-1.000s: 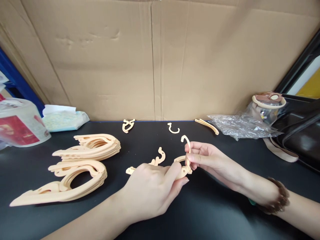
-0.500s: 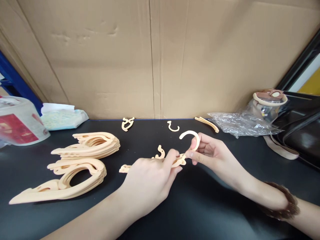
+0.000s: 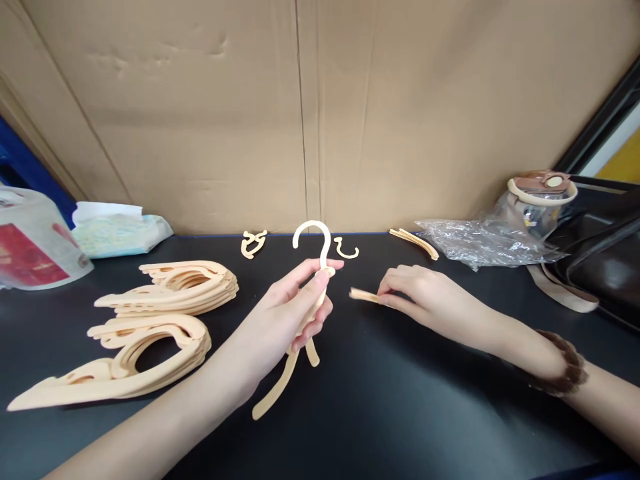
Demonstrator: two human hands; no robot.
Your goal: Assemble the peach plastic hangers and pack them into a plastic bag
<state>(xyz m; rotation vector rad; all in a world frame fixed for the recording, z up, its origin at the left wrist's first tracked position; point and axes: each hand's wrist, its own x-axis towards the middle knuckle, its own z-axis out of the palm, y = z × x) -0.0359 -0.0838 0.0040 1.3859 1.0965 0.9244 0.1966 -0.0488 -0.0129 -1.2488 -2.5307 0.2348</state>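
My left hand (image 3: 300,303) is closed round a cream plastic folding hanger (image 3: 279,390), thumb pressed near the base of its hook. The hook (image 3: 325,241) points up, and two curved arms hang below my fingers. To the right, my right hand (image 3: 413,290) pinches a short, slim cream strip (image 3: 364,295) low over the black table; its other end is hidden by my fingers. A loose cream hook (image 3: 349,251) and a small curved cream piece (image 3: 254,244) lie at the back of the table.
Two stacks of folded cream hangers, a rear stack (image 3: 187,287) and a front stack (image 3: 160,373), stand on the left. Thin cream strips (image 3: 415,243) lie at the back right by crumpled clear plastic (image 3: 480,243). A tissue pack (image 3: 125,233), a tissue roll (image 3: 40,240) and a black bag (image 3: 610,253) flank the table.
My left hand has turned the hanger so its hook stands upright. My right hand has let go of the hook and now pinches a strip to the right.
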